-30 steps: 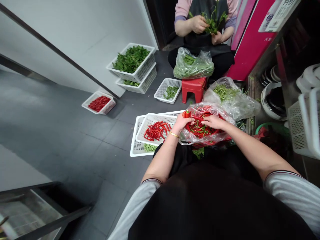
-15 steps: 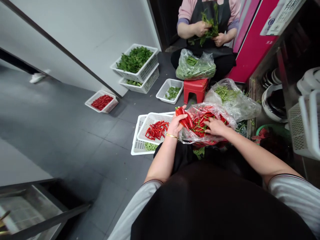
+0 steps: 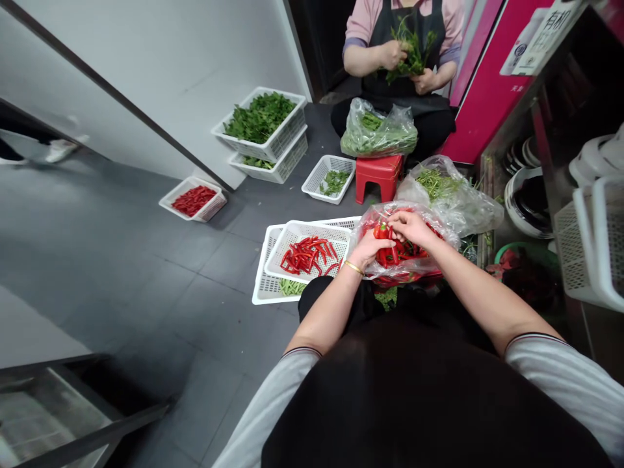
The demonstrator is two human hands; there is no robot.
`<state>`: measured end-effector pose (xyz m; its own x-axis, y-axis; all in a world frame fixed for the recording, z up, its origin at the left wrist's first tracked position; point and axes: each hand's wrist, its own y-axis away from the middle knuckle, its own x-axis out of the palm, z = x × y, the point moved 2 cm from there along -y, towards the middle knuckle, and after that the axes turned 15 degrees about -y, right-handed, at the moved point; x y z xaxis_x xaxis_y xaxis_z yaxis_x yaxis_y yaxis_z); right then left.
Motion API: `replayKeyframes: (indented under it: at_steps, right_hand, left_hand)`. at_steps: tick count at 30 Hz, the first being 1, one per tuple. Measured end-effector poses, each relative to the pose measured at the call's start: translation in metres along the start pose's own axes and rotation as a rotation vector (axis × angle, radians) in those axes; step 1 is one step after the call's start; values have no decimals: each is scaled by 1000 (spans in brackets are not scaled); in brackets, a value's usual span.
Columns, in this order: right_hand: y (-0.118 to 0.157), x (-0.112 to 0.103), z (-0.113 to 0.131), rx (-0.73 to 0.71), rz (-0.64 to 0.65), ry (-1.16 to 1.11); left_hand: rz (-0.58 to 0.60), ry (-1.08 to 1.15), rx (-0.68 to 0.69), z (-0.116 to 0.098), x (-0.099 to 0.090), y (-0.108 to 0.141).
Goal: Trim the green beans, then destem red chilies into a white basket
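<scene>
Grey tile floor, white baskets of chillies and greens

Grey floor tiles [image 3: 209, 305] run beneath a scatter of white plastic mesh baskets. Nearest the person, a clear plastic bag [image 3: 363, 250] sags open, packed with glossy red chillies [image 3: 402, 252] and their thin green stems. The left hand [image 3: 370, 249], with a gold bangle [image 3: 353, 267] at the wrist, lies at the bag's mouth with its fingers close together beside the chillies. The right hand [image 3: 412, 227] bunches its fingers narrowly just above the same heap; whether either hand grips a chilli cannot be told. Just left of the bag, an upper basket [image 3: 292, 250] of slender red chilli pieces [image 3: 306, 255] sits inside a wider basket [image 3: 260, 286] with green pods showing. Farther left, a small basket [image 3: 168, 201] holds more red chillies. Far off, stacked baskets [image 3: 234, 146] hold leafy greens, and a red plastic stool [image 3: 379, 175] carries a crinkled bag of greens [image 3: 377, 133]. Beyond it, a co-worker's hands [image 3: 392, 55] hold a leafy sprig [image 3: 413, 55].
</scene>
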<state>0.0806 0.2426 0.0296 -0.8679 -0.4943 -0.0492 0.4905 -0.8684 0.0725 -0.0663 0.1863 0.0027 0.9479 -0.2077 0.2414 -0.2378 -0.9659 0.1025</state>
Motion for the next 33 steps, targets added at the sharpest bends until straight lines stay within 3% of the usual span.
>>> replayKeyframes:
  at_steps: [4, 8, 10, 14, 19, 22, 29, 33]
  right_hand:
    - [21, 10, -8, -82, -99, -42]
    - [40, 13, -22, -16, -177, 38]
    - [44, 15, -26, 60, -135, 31]
    - [51, 21, -24, 123, 78, -101]
    - [63, 26, -18, 156, 48, -290]
    - [68, 30, -14, 157, 48, -274]
    - [72, 43, -4, 252, 310, -233]
    - [70, 43, 0, 219, 176, -174]
  left_hand:
    - [-125, 142, -24, -2, -1, 5]
    - [-147, 206, -67, 1, -2, 15]
    - [-152, 253, -36, -1, -2, 17]
    - [-110, 301, -50, -11, 0, 20]
    - [-76, 336, -28, -18, -2, 27]
    - [-73, 372, -21, -17, -2, 31]
    - [-108, 333, -120, -13, 3, 40]
    - [-161, 294, -67, -18, 5, 39]
